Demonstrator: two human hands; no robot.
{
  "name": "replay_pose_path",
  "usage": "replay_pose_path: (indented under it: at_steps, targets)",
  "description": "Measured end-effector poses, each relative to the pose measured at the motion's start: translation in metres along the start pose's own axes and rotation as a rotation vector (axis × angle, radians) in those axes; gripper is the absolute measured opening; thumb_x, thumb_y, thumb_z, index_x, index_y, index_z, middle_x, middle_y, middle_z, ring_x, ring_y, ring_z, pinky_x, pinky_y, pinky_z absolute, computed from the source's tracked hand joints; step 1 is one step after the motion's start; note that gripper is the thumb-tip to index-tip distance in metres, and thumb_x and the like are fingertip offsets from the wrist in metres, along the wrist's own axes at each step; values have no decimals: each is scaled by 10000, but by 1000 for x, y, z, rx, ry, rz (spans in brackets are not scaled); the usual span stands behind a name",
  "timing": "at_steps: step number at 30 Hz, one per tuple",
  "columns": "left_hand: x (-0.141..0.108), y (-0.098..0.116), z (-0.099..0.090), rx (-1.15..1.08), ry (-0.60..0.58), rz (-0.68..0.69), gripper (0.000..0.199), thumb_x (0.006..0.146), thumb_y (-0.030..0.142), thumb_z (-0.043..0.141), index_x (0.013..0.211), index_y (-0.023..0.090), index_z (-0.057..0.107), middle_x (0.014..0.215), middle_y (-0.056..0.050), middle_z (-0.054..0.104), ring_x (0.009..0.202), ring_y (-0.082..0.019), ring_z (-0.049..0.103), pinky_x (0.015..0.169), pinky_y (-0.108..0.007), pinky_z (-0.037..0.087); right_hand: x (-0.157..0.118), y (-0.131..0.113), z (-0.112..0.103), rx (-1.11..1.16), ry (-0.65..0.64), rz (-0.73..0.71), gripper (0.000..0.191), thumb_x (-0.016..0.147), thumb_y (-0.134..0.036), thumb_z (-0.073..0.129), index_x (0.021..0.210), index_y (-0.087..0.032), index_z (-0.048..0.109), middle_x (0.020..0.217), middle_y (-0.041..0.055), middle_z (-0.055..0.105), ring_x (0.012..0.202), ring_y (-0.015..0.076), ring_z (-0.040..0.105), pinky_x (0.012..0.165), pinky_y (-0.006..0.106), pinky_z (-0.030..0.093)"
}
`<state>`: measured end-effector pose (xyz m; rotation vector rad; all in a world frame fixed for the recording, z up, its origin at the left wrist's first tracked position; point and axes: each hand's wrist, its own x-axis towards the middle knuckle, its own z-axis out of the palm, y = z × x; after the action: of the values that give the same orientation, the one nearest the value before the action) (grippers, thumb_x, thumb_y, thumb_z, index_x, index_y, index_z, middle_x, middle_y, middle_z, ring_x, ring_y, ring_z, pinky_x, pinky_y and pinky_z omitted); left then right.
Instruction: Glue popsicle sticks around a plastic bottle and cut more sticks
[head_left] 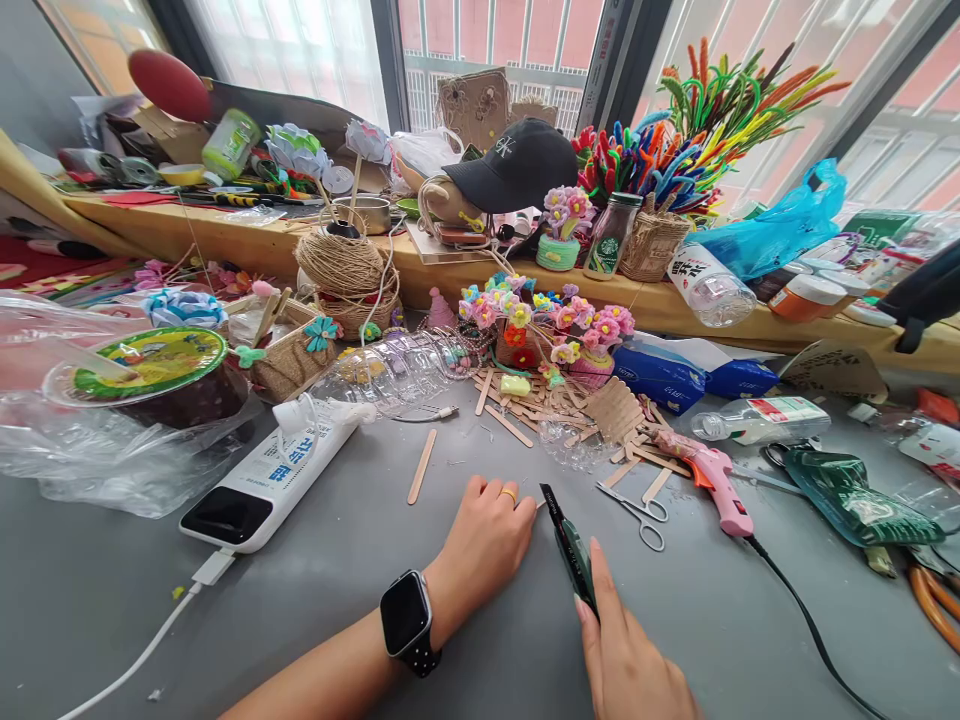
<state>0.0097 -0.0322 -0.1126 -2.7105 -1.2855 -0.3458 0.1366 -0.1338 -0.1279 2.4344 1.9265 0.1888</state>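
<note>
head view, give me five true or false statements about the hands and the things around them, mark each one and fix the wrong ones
1. The right hand holds a cutter knife. True.
2. The left hand wears a ring. True.
3. The smartwatch is on the right wrist. False: it is on the left wrist.
4. The pink glue gun is gripped in the left hand. False: it lies to the right of the scissors, apart from both hands.
5. The black cap lies between the two hands. False: it is up on the window ledge, on top of other things.
</note>
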Motion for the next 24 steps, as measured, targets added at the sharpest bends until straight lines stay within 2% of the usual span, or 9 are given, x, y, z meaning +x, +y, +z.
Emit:
replay_pose_path:
  at_steps: [8, 12, 24]
  targets:
    - [0, 0, 1, 3, -10, -4, 166, 797, 174, 365, 661, 185, 459, 657, -20, 496, 612, -162, 431, 590, -303, 223, -1, 2, 2, 31, 10, 16, 412, 850, -269, 238, 1254, -237, 314, 761, 20, 648, 352, 109, 534, 316, 205, 391]
    - [0, 0, 0, 2, -15, -5, 168, 798, 179, 360, 662, 186, 458, 656, -18, 495, 613, -165, 431, 593, -304, 227, -1, 1, 0, 16, 24, 8, 398, 850, -248, 243, 1230, -241, 361, 767, 12, 653, 339, 101, 529, 302, 201, 374]
    - [0, -1, 3, -13, -2, -10, 177, 799, 179, 356, 655, 186, 460, 657, -18, 501, 600, -160, 432, 585, -300, 210, 2, -6, -5, -70, 198, 24, 341, 830, -217, 342, 1144, -236, 473, 571, -34, 620, 294, 85, 492, 273, 181, 351]
